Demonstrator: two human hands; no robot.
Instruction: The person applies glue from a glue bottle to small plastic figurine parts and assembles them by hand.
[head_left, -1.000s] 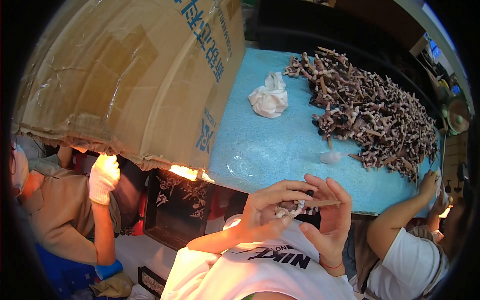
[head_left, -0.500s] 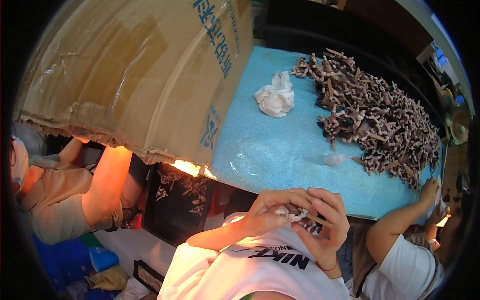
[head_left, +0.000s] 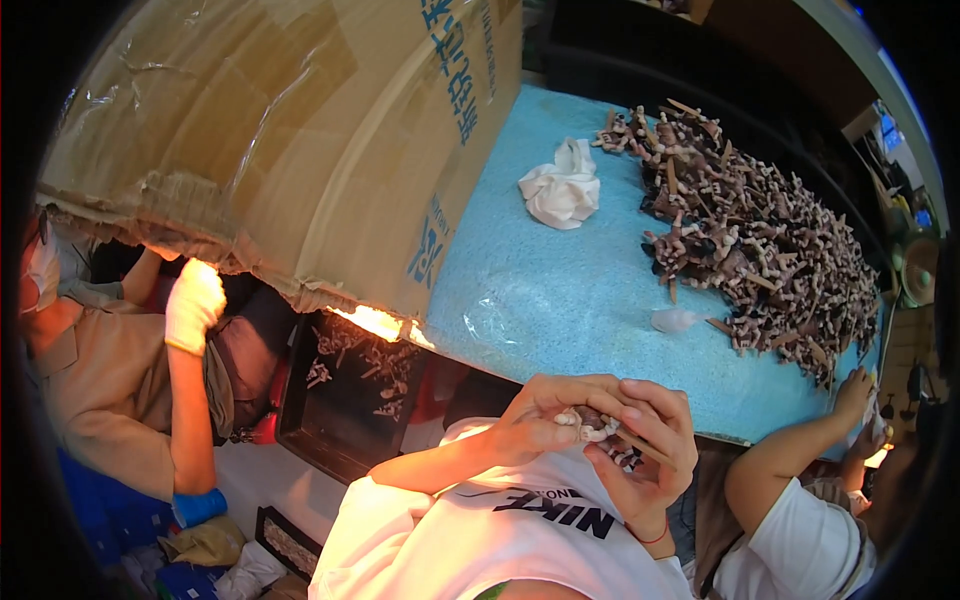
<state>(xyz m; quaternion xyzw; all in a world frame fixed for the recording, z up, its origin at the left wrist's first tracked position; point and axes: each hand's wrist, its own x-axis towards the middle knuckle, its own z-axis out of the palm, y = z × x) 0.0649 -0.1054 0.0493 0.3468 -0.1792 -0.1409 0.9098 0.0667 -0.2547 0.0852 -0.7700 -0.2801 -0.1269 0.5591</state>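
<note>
Close to my white shirt, at the near edge of the blue table (head_left: 560, 310), both hands hold a small figurine (head_left: 598, 430) with pale limbs and darker parts. My left hand (head_left: 540, 420) is closed around its left side, fingers bent over the top. From the other side my right hand (head_left: 650, 440) grips it, thumb below and fingers above. A thin wooden stick (head_left: 640, 445) lies against the right fingers. Much of the figurine is hidden by my fingers. Beyond, a big pile of similar figurines (head_left: 770, 245) with wooden sticks covers the table's right side.
A large cardboard carton (head_left: 290, 140) stands at the left. Crumpled white tissue (head_left: 562, 188) and a small translucent piece (head_left: 674, 320) lie on the table. A black tray (head_left: 335, 425) holds more figurines below. Co-workers sit left, with a gloved hand (head_left: 195, 300), and right (head_left: 800, 510).
The co-worker's gloved hand at the left has come out from under the carton. My view has shifted slightly; my hands keep nearly the same hold on the figurine.
</note>
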